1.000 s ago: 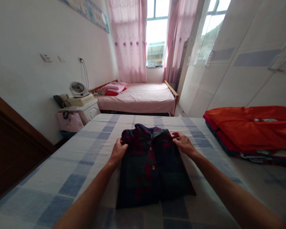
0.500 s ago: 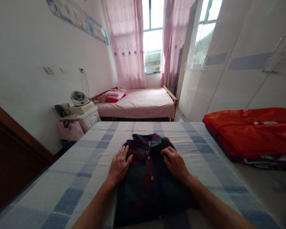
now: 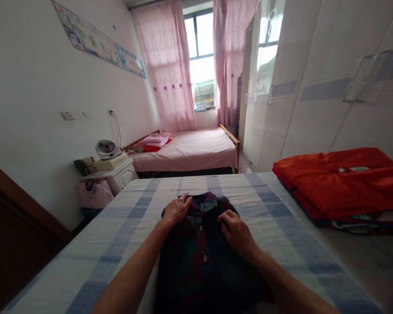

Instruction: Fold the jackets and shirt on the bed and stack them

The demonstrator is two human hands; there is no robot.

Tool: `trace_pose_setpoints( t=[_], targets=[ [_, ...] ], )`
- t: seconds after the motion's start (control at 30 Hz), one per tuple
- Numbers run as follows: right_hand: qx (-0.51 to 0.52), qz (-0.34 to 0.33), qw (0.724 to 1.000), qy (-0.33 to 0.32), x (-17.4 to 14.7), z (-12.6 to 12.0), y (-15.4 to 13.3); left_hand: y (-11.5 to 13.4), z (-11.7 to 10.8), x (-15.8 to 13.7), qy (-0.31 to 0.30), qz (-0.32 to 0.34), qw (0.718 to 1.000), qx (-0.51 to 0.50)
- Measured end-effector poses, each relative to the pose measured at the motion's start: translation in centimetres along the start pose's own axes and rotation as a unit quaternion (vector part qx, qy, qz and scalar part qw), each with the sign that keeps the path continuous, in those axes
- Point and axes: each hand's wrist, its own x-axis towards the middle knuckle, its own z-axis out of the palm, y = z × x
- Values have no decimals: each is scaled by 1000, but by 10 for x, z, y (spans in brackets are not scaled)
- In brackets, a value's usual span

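Observation:
A dark plaid shirt (image 3: 196, 261) in navy, green and red lies folded, front up, with its collar (image 3: 209, 199) at the far end and two buttons showing down the placket. On the collar's left side rests my left hand (image 3: 177, 209), its fingers stretched out over the cloth. My right hand (image 3: 237, 233) is on the shirt's right chest, fingers curled in and closed against the fabric. The lower part of the shirt is dark and runs out of the bottom of the view.
The shirt lies on a bed with a blue-and-white checked sheet (image 3: 124, 244). To the right is a stack of folded clothes with an orange garment (image 3: 334, 179) on top. Beyond stand a pink bed (image 3: 196, 148), a nightstand (image 3: 126, 174) with a fan (image 3: 107, 148), and a white wardrobe (image 3: 324, 122).
My left hand has moved up and right along the shirt, from its left shoulder to the collar. My right hand stays at the right chest. The camera has tilted up slightly.

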Motion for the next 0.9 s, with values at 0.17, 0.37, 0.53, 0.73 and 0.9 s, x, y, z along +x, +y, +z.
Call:
trace_pose_setpoints(
  t=[0.17, 0.37, 0.53, 0.73, 0.9],
  targets=[
    [1, 0, 1000, 2, 0, 1, 1, -2, 11, 20, -37, -52, 996, -56],
    [4, 1, 1000, 5, 0, 1, 1, -11, 7, 12, -64, -103, 967, -224],
    [-3, 5, 1000, 5, 0, 2, 2, -20, -10, -6, -69, -117, 907, -399],
    [-6, 1, 1000, 0, 1, 2, 2, -29, -14, -10, -38, -174, 857, -483],
    [-8, 3, 1000, -4, 1, 0, 0, -33, -4, -3, -16, -219, 860, -460]
  ],
)
